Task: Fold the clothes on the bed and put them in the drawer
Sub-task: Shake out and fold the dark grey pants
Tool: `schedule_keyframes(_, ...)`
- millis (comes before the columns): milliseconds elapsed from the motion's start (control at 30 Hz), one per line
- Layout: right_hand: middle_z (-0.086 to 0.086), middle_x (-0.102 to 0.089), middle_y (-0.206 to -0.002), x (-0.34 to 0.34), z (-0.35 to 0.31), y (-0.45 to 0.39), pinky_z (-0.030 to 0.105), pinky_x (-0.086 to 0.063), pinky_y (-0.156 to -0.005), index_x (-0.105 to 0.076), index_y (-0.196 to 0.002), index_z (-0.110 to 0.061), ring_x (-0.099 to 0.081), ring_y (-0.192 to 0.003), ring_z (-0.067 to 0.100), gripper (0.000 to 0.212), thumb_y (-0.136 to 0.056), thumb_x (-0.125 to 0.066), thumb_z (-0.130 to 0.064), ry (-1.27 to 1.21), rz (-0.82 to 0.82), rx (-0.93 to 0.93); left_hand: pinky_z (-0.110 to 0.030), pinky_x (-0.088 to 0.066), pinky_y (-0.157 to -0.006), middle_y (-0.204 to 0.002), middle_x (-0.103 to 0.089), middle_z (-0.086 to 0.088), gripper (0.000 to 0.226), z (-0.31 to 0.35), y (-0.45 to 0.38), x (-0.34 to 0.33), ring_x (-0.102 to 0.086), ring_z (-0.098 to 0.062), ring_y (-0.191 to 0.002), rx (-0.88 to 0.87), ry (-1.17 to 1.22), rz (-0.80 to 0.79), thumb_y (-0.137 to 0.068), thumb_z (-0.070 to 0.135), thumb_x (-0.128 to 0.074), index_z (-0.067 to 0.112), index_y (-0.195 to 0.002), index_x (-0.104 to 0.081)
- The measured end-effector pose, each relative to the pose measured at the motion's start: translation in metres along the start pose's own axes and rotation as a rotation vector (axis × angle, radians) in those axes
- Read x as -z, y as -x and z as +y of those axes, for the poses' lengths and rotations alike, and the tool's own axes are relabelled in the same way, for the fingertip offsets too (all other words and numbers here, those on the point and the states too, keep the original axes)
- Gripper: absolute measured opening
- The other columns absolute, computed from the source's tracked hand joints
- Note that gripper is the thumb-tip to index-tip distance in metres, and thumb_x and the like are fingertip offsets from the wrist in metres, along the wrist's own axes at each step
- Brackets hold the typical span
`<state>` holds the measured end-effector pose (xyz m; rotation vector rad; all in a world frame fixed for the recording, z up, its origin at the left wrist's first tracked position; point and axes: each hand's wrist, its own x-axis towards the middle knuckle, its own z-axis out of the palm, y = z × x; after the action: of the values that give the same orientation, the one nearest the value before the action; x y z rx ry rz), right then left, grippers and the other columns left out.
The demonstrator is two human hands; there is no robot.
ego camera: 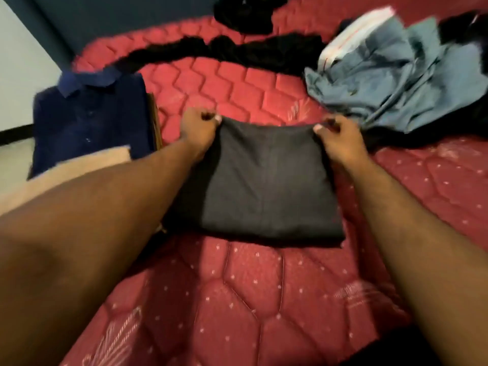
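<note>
A dark grey garment (266,186) lies folded into a rough square in the middle of the red quilted mattress (237,299). My left hand (198,128) pinches its far left corner, and my right hand (335,136) pinches its far right corner. Both forearms reach across the bed from the near edge. To the left lies a folded navy polo shirt (89,117), with a beige cloth (66,175) just in front of it.
A crumpled light blue garment (396,80) with a white piece lies at the right. Black clothes (237,51) trail across the far side of the mattress, and more black cloth (250,11) is at the top. A dark wall and pale floor show at the left.
</note>
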<state>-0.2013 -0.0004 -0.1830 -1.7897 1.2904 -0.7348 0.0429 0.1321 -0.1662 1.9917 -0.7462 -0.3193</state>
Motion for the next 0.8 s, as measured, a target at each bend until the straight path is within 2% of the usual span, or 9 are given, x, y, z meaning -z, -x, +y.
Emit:
schedule_keyframes(67, 0.007, -0.051, -0.120, -0.013, 0.025, 0.008, 0.028, -0.039, -0.099, -0.056, -0.128, -0.013, -0.053, -0.107, 0.019, 0.052, -0.085, -0.069, -0.039, 0.116, -0.036, -0.031, -0.022, -0.049, -0.078, -0.099, -0.071, -0.005, 0.021, -0.038, -0.005, -0.023, -0.063, -0.015, -0.090, 0.025, -0.080, -0.016, -0.089, 0.018, -0.065, 0.004, -0.103, -0.072)
schedule_keyframes(133, 0.014, -0.051, -0.126, -0.018, 0.037, 0.012, 0.034, -0.040, -0.102, -0.053, -0.129, -0.011, -0.052, -0.114, 0.029, 0.061, -0.082, -0.069, -0.047, 0.183, -0.059, -0.067, -0.016, -0.043, -0.088, -0.109, -0.070, -0.008, 0.025, -0.061, 0.006, -0.035, -0.063, -0.017, -0.100, 0.001, -0.121, 0.006, -0.089, 0.014, -0.065, 0.003, -0.112, -0.069)
schedule_keyframes(233, 0.005, -0.059, -0.120, -0.015, 0.030, 0.004, 0.038, -0.048, -0.098, -0.051, -0.131, -0.020, -0.059, -0.109, 0.023, 0.074, -0.069, -0.075, -0.052, -0.006, -0.103, -0.161, -0.009, -0.035, -0.088, -0.118, -0.067, -0.010, 0.029, -0.058, 0.006, -0.041, -0.060, -0.020, -0.110, -0.052, -0.141, 0.006, -0.092, 0.014, -0.061, 0.003, -0.119, -0.065)
schedule_keyframes(300, -0.002, -0.060, -0.108, -0.010, 0.025, 0.004, 0.036, -0.052, -0.089, -0.047, -0.133, -0.020, -0.061, -0.102, 0.020, 0.071, -0.072, -0.080, -0.039, -0.090, -0.104, -0.234, -0.021, -0.040, -0.099, -0.122, -0.066, -0.009, 0.037, -0.043, 0.014, -0.027, -0.059, -0.022, -0.114, -0.087, -0.175, 0.017, -0.090, 0.024, -0.060, 0.007, -0.123, -0.064)
schedule_keyframes(400, 0.004, -0.058, -0.117, 0.002, 0.017, 0.016, 0.031, -0.050, -0.068, -0.040, -0.139, -0.015, -0.061, -0.092, 0.019, 0.079, -0.074, -0.081, -0.033, -0.172, -0.162, -0.395, -0.049, -0.038, -0.108, -0.128, -0.062, -0.010, 0.043, -0.021, 0.081, -0.008, -0.053, -0.031, -0.123, -0.379, -0.308, 0.018, -0.086, 0.035, -0.054, 0.014, -0.121, -0.065)
schedule_keyframes(533, 0.007, -0.066, -0.100, 0.007, 0.005, 0.036, 0.022, -0.049, -0.053, -0.058, -0.115, -0.005, -0.060, -0.070, 0.011, 0.043, -0.079, -0.077, -0.018, -0.231, -0.282, -0.454, -0.053, -0.004, -0.118, -0.161, -0.022, 0.006, 0.072, -0.030, 0.187, -0.018, -0.015, -0.025, -0.149, -0.372, -0.679, -0.381, -0.087, 0.069, -0.013, 0.038, -0.150, -0.029)
schedule_keyframes(600, 0.012, -0.070, -0.101, 0.001, 0.004, 0.046, 0.025, -0.055, -0.059, -0.063, -0.114, 0.000, -0.064, -0.070, 0.016, 0.035, -0.081, -0.074, -0.009, -0.285, -0.276, -0.421, -0.051, 0.002, -0.119, -0.163, -0.010, 0.010, 0.075, -0.045, 0.198, -0.024, -0.006, -0.021, -0.151, -0.324, -0.757, -0.405, -0.085, 0.071, -0.001, 0.042, -0.153, -0.011)
schedule_keyframes(700, 0.009, -0.066, -0.095, -0.004, 0.007, 0.055, 0.029, -0.055, -0.063, -0.059, -0.108, -0.007, -0.062, -0.070, 0.015, 0.020, -0.089, -0.066, -0.008, -0.280, -0.180, -0.312, -0.051, 0.003, -0.118, -0.163, -0.004, 0.013, 0.071, -0.041, 0.191, -0.026, -0.001, -0.019, -0.151, -0.260, -0.751, -0.474, -0.087, 0.074, -0.007, 0.045, -0.152, -0.006)
schedule_keyframes(800, 0.002, -0.062, -0.093, -0.005, 0.010, 0.055, 0.029, -0.050, -0.069, -0.053, -0.104, -0.015, -0.059, -0.076, 0.013, 0.017, -0.091, -0.063, -0.013, -0.208, -0.110, -0.221, -0.055, -0.007, -0.115, -0.163, -0.008, 0.007, 0.064, -0.020, 0.165, -0.011, -0.003, -0.020, -0.150, -0.182, -0.660, -0.417, -0.090, 0.069, -0.036, 0.043, -0.148, -0.028)
